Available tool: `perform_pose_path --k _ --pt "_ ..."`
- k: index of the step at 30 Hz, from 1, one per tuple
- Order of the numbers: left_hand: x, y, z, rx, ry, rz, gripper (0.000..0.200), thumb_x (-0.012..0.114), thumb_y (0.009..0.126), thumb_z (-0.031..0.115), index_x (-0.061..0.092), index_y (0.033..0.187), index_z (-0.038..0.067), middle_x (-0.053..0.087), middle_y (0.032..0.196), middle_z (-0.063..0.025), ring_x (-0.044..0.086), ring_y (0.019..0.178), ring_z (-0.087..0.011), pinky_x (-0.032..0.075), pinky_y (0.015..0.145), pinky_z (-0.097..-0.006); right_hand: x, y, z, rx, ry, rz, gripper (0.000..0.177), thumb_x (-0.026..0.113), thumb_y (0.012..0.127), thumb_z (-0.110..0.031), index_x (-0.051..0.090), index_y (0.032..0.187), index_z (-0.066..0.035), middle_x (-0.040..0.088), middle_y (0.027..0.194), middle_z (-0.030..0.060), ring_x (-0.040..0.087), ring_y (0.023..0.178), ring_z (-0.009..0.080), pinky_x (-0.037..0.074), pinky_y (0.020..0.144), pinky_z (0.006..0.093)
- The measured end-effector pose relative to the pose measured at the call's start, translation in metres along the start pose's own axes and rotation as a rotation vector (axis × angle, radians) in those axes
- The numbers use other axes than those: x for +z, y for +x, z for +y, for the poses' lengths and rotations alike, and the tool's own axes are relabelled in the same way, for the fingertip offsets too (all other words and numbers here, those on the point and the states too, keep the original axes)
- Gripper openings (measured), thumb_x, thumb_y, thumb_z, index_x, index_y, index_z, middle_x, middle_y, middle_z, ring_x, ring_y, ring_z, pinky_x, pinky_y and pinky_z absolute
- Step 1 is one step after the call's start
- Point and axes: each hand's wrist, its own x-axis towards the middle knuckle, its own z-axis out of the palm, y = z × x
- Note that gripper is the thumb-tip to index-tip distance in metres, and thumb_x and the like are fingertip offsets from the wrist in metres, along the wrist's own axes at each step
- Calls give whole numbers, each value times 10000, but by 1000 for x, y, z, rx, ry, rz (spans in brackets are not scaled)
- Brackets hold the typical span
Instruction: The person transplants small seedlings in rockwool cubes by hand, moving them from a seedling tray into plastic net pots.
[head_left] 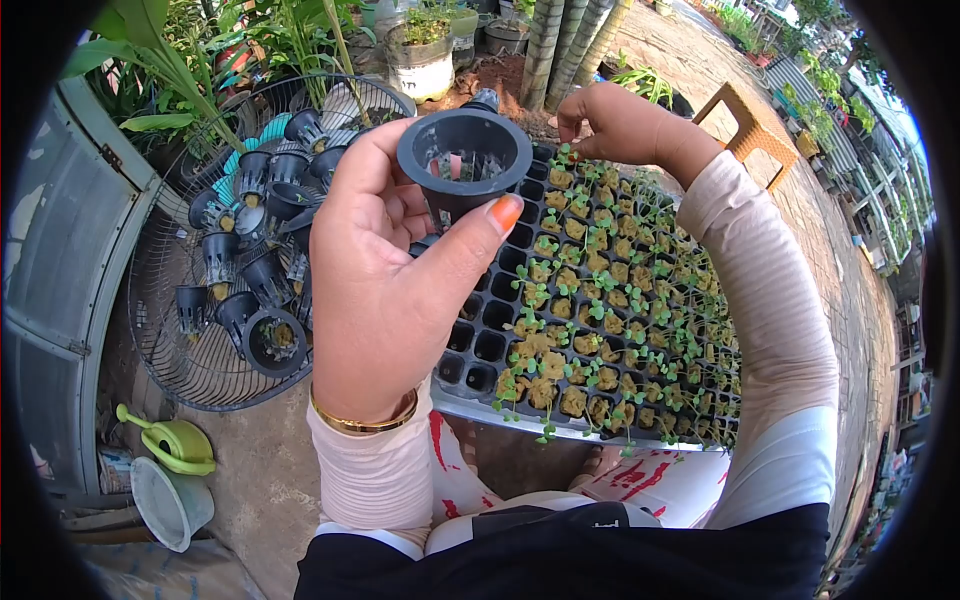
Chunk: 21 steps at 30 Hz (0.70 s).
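My left hand [385,260] is closed around a black net pot [465,165], holding it upright with its rim toward me. Slots show in the pot's wall, and no seedling is visible inside it. At the far edge of the black seedling tray [490,345], my right hand [620,125] has its fingers curled down beside a small seedling [567,153]. What lies between those fingertips is hidden. Small green seedlings in tan sponge plugs [545,365] fill most of the tray. Several cells along its left side have no plugs.
A round wire basket [160,330] on the left holds several black net pots [265,278], some with plugs. Below it are a green watering can [178,445] and a pale bucket [172,505]. Potted plants [420,60] and a brown stool [750,130] stand farther back.
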Motion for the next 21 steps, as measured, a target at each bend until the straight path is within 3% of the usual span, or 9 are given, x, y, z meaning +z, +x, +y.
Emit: perform_pose_path --k 7,12,14,15,18,21 --pt "-2 0 0 24 -15 -30 440 690 741 21 494 1132 -26 574 1052 -83 530 980 -130 411 867 -256 -11 4 -13 70 -143 69 142 659 608 -49 575 718 -15 599 670 110 604 646 264 477 621 346" --pt "-1 -1 1 21 -15 -18 455 687 745 20 479 1147 -27 571 1061 -87 532 986 -135 412 877 -260 -17 -1 -19 2 -258 228 119 598 631 -15 563 745 -21 587 718 116 595 681 290 469 617 363" --pt "-1 -1 1 17 -15 -22 458 687 745 20 476 1149 -28 571 1059 -87 534 984 -136 413 876 -260 -22 -7 -31 59 -546 196 261 607 649 24 619 898 -54 615 856 110 618 835 294 510 716 399" --pt "-2 -1 1 13 -15 -25 462 688 745 20 474 1152 -29 571 1058 -88 535 982 -136 414 875 -260 -23 -11 -36 62 -547 196 261 607 649 24 619 898 -54 615 856 110 618 835 294 510 716 399" --pt "-1 -1 0 36 -2 -19 460 688 746 21 474 1150 -30 571 1055 -88 535 980 -135 416 873 -262 -23 -20 -43 -3 -675 158 246 585 697 28 611 924 -64 598 914 98 618 847 285 518 702 393" --pt "1 0 -2 86 -28 -8 392 681 745 -15 488 1086 -29 606 981 -73 583 886 -111 458 793 -231 -14 -24 -39 -99 -671 206 91 568 709 -42 553 798 -52 543 821 102 599 715 314 488 610 411"
